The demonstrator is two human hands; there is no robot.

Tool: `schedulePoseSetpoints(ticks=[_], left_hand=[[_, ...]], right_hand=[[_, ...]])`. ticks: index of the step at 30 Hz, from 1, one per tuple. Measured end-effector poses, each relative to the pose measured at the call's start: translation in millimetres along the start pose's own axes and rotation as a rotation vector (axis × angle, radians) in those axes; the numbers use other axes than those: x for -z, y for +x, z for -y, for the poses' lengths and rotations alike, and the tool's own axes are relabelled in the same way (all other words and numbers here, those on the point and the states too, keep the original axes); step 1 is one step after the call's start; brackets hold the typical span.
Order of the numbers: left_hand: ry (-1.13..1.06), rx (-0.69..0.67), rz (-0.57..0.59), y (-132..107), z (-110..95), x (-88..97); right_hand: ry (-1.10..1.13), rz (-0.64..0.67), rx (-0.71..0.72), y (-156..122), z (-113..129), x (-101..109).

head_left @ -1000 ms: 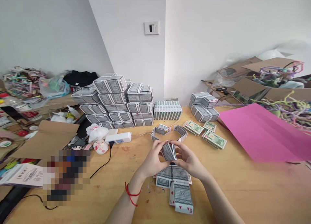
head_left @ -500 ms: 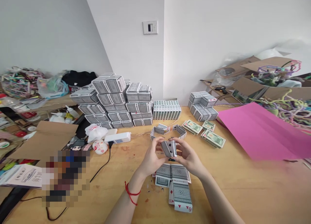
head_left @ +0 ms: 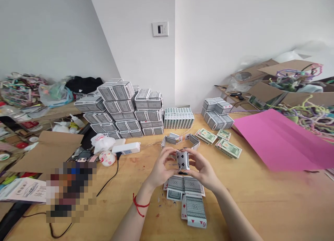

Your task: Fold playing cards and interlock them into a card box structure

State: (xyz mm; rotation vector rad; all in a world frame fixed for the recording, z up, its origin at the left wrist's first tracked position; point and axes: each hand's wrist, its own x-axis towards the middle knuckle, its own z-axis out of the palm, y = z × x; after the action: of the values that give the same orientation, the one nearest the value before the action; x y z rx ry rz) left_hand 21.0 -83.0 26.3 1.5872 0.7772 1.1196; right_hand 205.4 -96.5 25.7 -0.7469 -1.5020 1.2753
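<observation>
Just below the frame's centre, the left hand and right hand pinch a bent white paper playing card with black spades between their fingertips, apparently to shape it, so the next move seems to call for light, even pressure along its fold.

On table: cards before card ring. Left of ring: power strip, blocks behind it. Right: banknotes, then paper.
</observation>
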Motion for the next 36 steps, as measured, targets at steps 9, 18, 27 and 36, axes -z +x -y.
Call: schedulePoseSetpoints(ticks=[9,18,27,36], left_hand=[[-0.056,-0.002,0.036,0.3,-7.5,1.9],[-0.322,0.088,0.053,-0.1,-10.3,1.3],[-0.362,0.111,0.022,1.3,-13.4,3.0],[-0.319,0.135,0.052,0.5,-14.7,1.1]], right_hand=[[0.001,-0.004,0.050,-1.1,4.7,0.6],[0.121,-0.041,0.036,-0.6,4.5,2.0],[0.085,-0.063,0.035,-1.0,4.0,4.1],[0.147,-0.041,0.030,0.3,4.5,0.8]])
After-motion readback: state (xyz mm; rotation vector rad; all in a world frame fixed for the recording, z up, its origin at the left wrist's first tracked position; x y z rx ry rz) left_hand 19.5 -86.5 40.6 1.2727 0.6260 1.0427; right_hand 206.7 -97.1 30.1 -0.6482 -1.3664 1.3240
